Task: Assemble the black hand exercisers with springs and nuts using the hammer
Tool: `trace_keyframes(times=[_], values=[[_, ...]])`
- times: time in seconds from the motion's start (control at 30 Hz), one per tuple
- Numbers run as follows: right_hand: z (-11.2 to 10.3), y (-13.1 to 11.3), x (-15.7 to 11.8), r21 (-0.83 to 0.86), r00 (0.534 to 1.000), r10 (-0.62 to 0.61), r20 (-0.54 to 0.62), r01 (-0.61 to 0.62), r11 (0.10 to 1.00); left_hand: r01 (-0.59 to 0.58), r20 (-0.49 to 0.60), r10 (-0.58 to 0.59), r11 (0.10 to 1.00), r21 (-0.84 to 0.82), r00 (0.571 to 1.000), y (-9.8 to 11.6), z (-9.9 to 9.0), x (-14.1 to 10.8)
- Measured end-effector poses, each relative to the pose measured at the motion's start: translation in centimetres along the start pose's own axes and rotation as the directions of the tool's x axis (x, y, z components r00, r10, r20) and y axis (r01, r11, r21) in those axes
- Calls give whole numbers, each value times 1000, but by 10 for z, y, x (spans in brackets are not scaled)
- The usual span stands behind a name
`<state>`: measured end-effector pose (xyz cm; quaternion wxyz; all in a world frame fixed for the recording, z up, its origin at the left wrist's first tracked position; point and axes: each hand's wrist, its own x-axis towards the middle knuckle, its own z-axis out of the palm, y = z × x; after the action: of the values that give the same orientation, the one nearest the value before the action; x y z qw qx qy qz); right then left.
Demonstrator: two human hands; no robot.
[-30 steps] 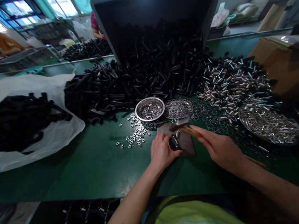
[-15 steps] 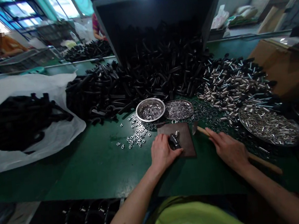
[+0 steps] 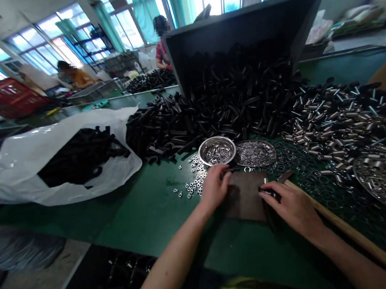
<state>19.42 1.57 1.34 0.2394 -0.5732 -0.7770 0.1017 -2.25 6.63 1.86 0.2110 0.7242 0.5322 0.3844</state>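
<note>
My right hand (image 3: 298, 209) pinches a small black part (image 3: 270, 193) with a silver metal end at the right edge of a flat brown pad (image 3: 248, 194). Beside that hand lies a hammer (image 3: 346, 227), its wooden handle running to the lower right and its head near the pad. My left hand (image 3: 215, 186) hovers at the pad's upper left corner, below a steel bowl (image 3: 218, 164) of small metal pieces. Its thumb and fingers are bent but apart, with nothing visible between them. Loose metal rings (image 3: 193, 181) lie to its left.
Behind the bowl is a heap of black curved parts (image 3: 164, 129) spilling from a tilted dark bin (image 3: 246, 28). A white bag (image 3: 56, 126) of black parts lies left. Springs and bolts (image 3: 331, 116) pile up at right, near a metal tray (image 3: 357, 178). Two people sit farther back.
The hammer has left my right hand and lies on the table. The black part has passed from my left hand to my right. The view has turned left.
</note>
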Motion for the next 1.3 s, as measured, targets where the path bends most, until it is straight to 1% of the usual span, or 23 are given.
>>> trace_keyframes(times=[0.03,0.07,0.1,0.2,0.3,0.37,0.43,0.47,0.5,0.57,0.6,0.63,0.67,0.7,0.73,0.77,0.8,0.87,0.97,1.07,1.13,1.2,1.3], values=[[0,3,1,-86,999,-9,52,14,996,38,-79,-29,992,119,996,-19,-11,21],[0,5,1,-171,995,-18,102,35,985,116,-147,-80,961,250,986,-37,-21,43],[0,5,1,-243,989,-24,149,60,968,202,-188,-140,907,369,972,-54,-30,63],[1,-1,1,-350,975,-9,221,87,933,292,-214,-219,858,422,952,-92,-48,110],[2,-3,2,-302,973,43,228,29,953,338,-211,-272,847,411,939,-105,-56,131],[2,2,2,-168,970,103,220,-67,984,362,-229,-292,850,384,929,-101,-59,134],[2,9,1,66,959,175,222,-194,979,388,-257,-313,859,334,914,-91,-61,127],[2,11,0,207,952,210,224,-257,944,401,-268,-325,860,315,907,-83,-60,119],[2,12,0,348,942,249,225,-316,883,415,-267,-347,870,267,899,-73,-58,108],[1,7,-2,598,912,341,230,-409,690,433,-200,-409,897,91,890,-47,-50,75],[0,1,-2,692,892,388,230,-431,579,441,-93,-462,878,-183,882,-32,-43,54],[-2,-6,-2,761,875,426,232,-436,481,453,61,-475,782,-429,878,-17,-36,32],[-4,-14,-3,806,864,450,228,-427,411,483,202,-458,655,-581,866,-1,-29,11],[-6,-23,-3,830,863,459,210,-405,383,525,310,-441,539,-659,842,14,-22,-9],[-8,-31,-3,837,873,456,173,-374,400,551,371,-428,456,-699,824,28,-16,-26],[-10,-38,-4,826,889,441,123,-338,452,570,412,-414,402,-717,811,40,-10,-41],[-12,-44,-5,799,909,412,67,-296,523,581,434,-410,369,-725,802,51,-6,-52],[-15,-53,-7,722,945,323,-38,-198,663,590,441,-416,362,-722,795,66,0,-64],[-15,-58,-12,608,973,186,-136,-66,791,553,358,-444,466,-691,821,79,4,-67],[-14,-57,-15,532,984,78,-162,20,847,473,240,-421,629,-617,875,85,4,-66],[-16,-55,-15,506,988,31,-150,49,861,473,253,-406,663,-580,878,85,4,-66],[-20,-51,-13,485,991,-33,-128,91,870,547,346,-426,597,-587,836,83,5,-67],[-28,-42,-9,383,966,-217,-140,255,888,652,489,-437,419,-632,755,78,6,-68]])
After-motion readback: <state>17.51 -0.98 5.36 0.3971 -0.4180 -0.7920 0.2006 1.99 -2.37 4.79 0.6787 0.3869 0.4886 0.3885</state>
